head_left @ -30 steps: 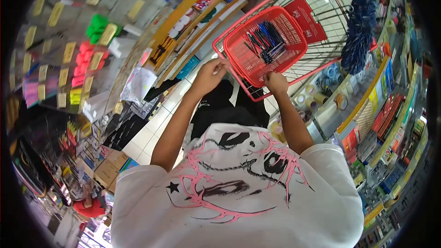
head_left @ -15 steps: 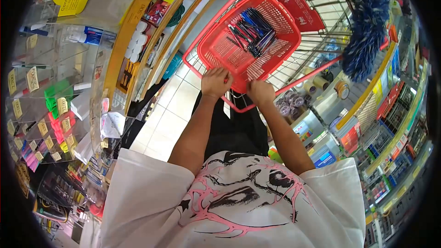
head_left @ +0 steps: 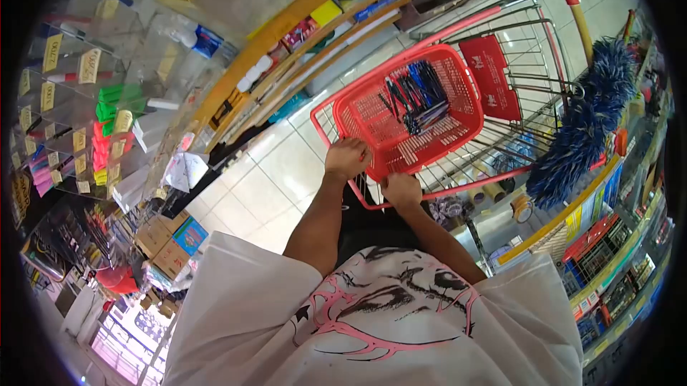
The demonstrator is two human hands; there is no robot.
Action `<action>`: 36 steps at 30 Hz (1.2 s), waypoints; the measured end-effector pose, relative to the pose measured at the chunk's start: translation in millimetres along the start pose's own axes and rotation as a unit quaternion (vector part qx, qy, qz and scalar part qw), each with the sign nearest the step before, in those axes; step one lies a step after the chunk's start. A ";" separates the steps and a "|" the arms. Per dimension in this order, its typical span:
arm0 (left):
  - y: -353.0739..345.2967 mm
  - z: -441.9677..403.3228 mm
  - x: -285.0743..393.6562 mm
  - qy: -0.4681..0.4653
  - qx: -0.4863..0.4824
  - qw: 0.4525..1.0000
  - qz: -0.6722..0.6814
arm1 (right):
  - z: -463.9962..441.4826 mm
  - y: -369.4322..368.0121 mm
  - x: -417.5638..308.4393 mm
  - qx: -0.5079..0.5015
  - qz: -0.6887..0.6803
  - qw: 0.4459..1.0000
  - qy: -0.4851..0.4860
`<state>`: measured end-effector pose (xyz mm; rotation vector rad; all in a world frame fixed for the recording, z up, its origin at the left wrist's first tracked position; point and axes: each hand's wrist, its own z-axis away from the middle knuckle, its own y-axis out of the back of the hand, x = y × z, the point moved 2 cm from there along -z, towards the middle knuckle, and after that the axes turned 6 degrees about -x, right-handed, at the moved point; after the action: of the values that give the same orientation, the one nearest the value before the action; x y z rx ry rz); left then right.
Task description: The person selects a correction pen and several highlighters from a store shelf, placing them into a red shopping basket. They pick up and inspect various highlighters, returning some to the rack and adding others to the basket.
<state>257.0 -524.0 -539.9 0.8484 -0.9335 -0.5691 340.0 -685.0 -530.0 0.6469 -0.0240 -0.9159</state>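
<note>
A shopping cart [head_left: 533,64] with red rails stands in front of me, pointing to the upper right. At its near end sits a red plastic basket [head_left: 458,132], and a pile of pens [head_left: 418,96] lies inside it. My left hand [head_left: 348,157] is closed over the cart's near rail, beside the basket's edge. My right hand [head_left: 402,189] is closed at the near right corner, against cart and basket; its fingertips are partly hidden. A red sign [head_left: 490,77] is fixed to the cart beyond the basket.
A blue fluffy duster [head_left: 583,125] hangs over the cart's right side. Clear display racks with price tags and green items [head_left: 118,103] line the left. Wooden-edged shelves [head_left: 322,14] run along the upper left, stocked shelves [head_left: 601,243] along the right. Cardboard boxes [head_left: 163,243] are stacked lower left.
The view has turned, and the cart now points further to the right. More tiled floor and the cardboard boxes show on the left. Both hands keep their places on the cart.
</note>
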 end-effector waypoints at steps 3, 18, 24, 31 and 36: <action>-2.3 -2.3 3.2 0.023 -0.020 0.999 0.010 | 4.5 1.5 3.1 -0.014 -0.001 1.000 0.019; -20.9 42.5 0.5 0.075 -0.057 0.996 -0.010 | 11.7 -42.3 -5.8 -0.057 -0.078 0.988 0.121; -27.8 47.8 3.4 0.016 0.003 1.000 0.025 | -88.2 -57.3 31.2 -0.104 -0.060 0.992 0.045; -26.6 54.1 6.5 -0.006 0.043 0.999 0.030 | -194.4 -37.6 51.5 0.000 -0.160 0.986 -0.051; -27.7 52.7 5.0 0.012 0.053 0.998 0.037 | -218.9 -81.5 50.8 0.001 -0.086 0.993 -0.078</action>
<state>211.8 -562.9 -543.5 0.9104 -0.9756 -0.4485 374.8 -646.6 -763.3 0.5844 -0.1089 -1.1320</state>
